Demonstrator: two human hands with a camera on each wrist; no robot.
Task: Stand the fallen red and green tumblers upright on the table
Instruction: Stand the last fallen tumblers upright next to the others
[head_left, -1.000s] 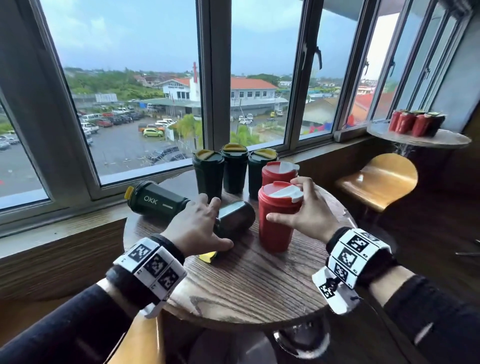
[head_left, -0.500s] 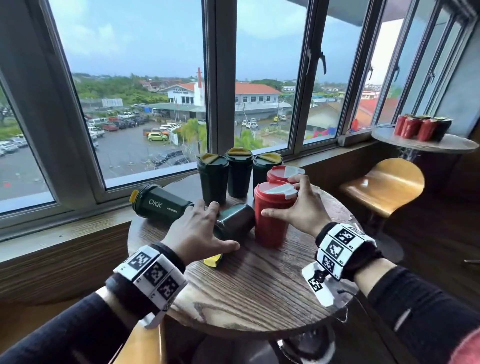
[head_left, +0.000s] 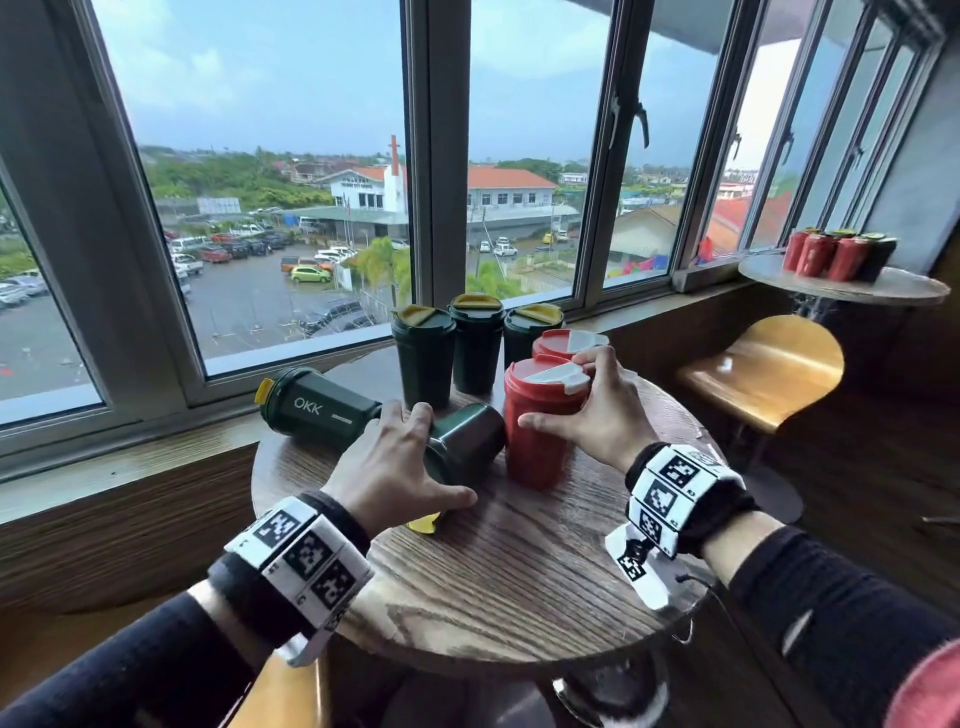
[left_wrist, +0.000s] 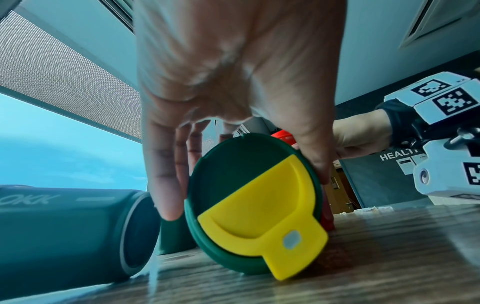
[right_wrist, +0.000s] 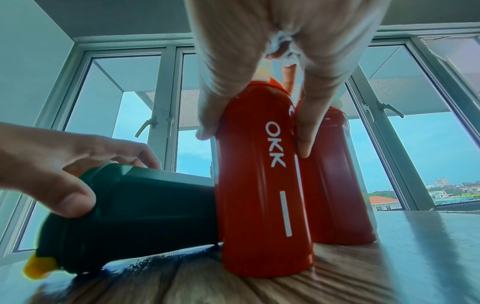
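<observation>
Left hand (head_left: 395, 467) grips fallen green tumbler (head_left: 465, 441) touching upright red tumbler (head_left: 540, 421).

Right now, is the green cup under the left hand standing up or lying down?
Lying down. The green cup rests on its side on the table, its yellow lid facing the person, with the left hand gripping it.

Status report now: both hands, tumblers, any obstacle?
Left hand grips fallen green tumbler. Right hand grips upright red tumbler. Second green tumbler lies behind. Red tumbler stands tight against the gripped one's base.
</observation>
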